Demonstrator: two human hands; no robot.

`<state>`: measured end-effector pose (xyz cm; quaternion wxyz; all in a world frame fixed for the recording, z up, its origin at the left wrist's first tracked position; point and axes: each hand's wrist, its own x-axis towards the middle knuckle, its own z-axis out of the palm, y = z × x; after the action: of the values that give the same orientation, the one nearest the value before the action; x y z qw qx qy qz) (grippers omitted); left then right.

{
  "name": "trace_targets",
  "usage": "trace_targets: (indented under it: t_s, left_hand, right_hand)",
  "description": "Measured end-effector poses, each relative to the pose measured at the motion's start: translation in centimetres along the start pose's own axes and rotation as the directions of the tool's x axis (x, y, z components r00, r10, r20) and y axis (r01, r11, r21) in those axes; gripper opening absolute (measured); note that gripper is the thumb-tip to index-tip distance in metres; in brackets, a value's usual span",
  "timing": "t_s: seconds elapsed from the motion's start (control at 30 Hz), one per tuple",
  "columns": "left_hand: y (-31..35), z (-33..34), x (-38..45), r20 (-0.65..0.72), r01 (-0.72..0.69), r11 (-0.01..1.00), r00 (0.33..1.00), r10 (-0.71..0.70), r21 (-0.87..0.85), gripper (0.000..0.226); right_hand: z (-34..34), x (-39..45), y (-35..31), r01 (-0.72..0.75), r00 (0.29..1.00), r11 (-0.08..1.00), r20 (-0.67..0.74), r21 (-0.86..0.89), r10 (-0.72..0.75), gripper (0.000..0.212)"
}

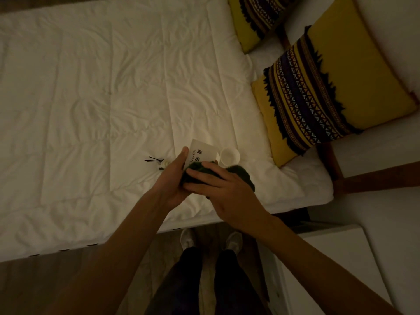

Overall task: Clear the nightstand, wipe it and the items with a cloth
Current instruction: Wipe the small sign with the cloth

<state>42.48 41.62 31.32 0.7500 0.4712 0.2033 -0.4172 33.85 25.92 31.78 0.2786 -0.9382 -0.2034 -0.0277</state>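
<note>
My left hand (173,178) holds a white no-smoking sign card (203,151) by its lower left edge, above the bed. My right hand (223,189) presses a dark green cloth (244,176) against the card's lower part, covering some of its lettering. Just right of the card a small white cup (230,156) rests on the duvet. To the left of my hands a small reed diffuser bottle (164,164) with dark sticks lies on the duvet. The white nightstand (336,258) shows at the lower right, its top bare where visible.
The white duvet (102,98) covers the bed across the view. Two yellow patterned cushions (336,87) lie at the head of the bed on the right. My legs and pale shoes (234,241) stand on the wooden floor between bed and nightstand.
</note>
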Motion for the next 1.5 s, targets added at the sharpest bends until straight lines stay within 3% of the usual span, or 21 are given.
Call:
trace_targets:
  t_s: [0.1, 0.27, 0.37, 0.43, 0.57, 0.63, 0.67, 0.73, 0.83, 0.97, 1.1, 1.2, 1.33, 1.5]
  left_hand:
    - [-0.4, 0.0, -0.3, 0.009, -0.001, 0.999, 1.000, 0.001, 0.038, 0.059]
    - [-2.2, 0.4, -0.4, 0.024, -0.050, 0.999, 0.998, 0.050, 0.006, 0.031]
    - [-3.1, 0.9, 0.5, -0.034, -0.086, 0.996, 0.996, 0.087, 0.025, 0.026]
    - [-3.3, 1.4, 0.9, -0.095, -0.113, 0.991, 0.988, 0.120, 0.073, 0.028]
    - [-3.7, 2.4, 1.4, -0.202, -0.122, 0.934, 0.959, 0.198, 0.335, 0.033]
    - [-4.0, 2.8, 1.2, -0.166, -0.098, 0.882, 0.967, 0.194, 0.461, 0.048]
    - [-4.1, 2.9, 1.0, -0.150, -0.089, 0.876, 0.972, 0.180, 0.475, 0.058]
    - [-4.1, 3.0, 0.7, -0.138, -0.113, 0.859, 0.969, 0.207, 0.499, 0.067]
    - [-3.4, 2.7, 0.6, -0.089, -0.153, 0.844, 0.969, 0.230, 0.513, 0.048]
    - [-2.6, 1.8, 0.5, -0.062, -0.107, 0.943, 0.989, 0.133, 0.316, 0.044]
    - [-1.8, 1.7, 0.5, -0.069, -0.077, 0.995, 0.994, 0.081, 0.061, 0.045]
    - [-1.6, 1.4, 0.4, -0.052, -0.050, 0.998, 0.997, 0.048, -0.039, 0.044]
    - [-2.3, 1.4, 0.0, -0.007, -0.018, 0.992, 1.000, 0.017, -0.123, 0.043]
    - [-2.7, 1.2, -0.2, 0.005, -0.031, 0.966, 0.999, 0.033, -0.255, 0.039]
  right_hand:
    - [-0.6, 0.3, 1.0, -0.028, 1.000, 0.997, 0.008, 0.076, 0.027, 0.051]
    - [-1.3, 0.6, 2.6, -0.268, 0.958, 0.907, -0.008, 0.323, 0.286, 0.060]
    - [-1.3, 1.0, 2.0, -0.433, 0.826, 0.650, -0.014, 0.624, 0.563, 0.064]
    - [-1.1, 1.2, 1.7, -0.490, 0.735, 0.501, 0.029, 0.714, 0.678, 0.062]
    - [-0.5, 1.4, 0.8, -0.499, 0.634, 0.220, 0.180, 0.838, 0.752, 0.052]
    - [-0.2, 1.8, 0.3, -0.450, 0.597, 0.055, 0.254, 0.891, 0.761, 0.042]
    - [0.0, 2.0, 0.2, -0.433, 0.593, 0.033, 0.257, 0.901, 0.763, 0.036]
    - [0.2, 2.0, 0.1, -0.435, 0.610, 0.080, 0.227, 0.897, 0.759, 0.029]
    - [0.2, 1.8, 0.2, -0.472, 0.659, 0.248, 0.152, 0.846, 0.737, 0.037]
    - [-0.2, 1.6, 0.3, -0.434, 0.762, 0.562, -0.046, 0.704, 0.646, 0.046]
    - [0.4, 0.7, 0.0, -0.386, 0.868, 0.760, -0.072, 0.524, 0.491, 0.047]
    - [1.0, -0.1, -0.3, -0.352, 0.909, 0.850, -0.072, 0.393, 0.410, 0.054]
    - [0.3, -0.4, 1.2, -0.276, 0.945, 0.886, -0.060, 0.373, 0.320, 0.052]
    - [-0.4, -0.4, 1.9, -0.381, 0.859, 0.638, 0.001, 0.669, 0.512, 0.049]
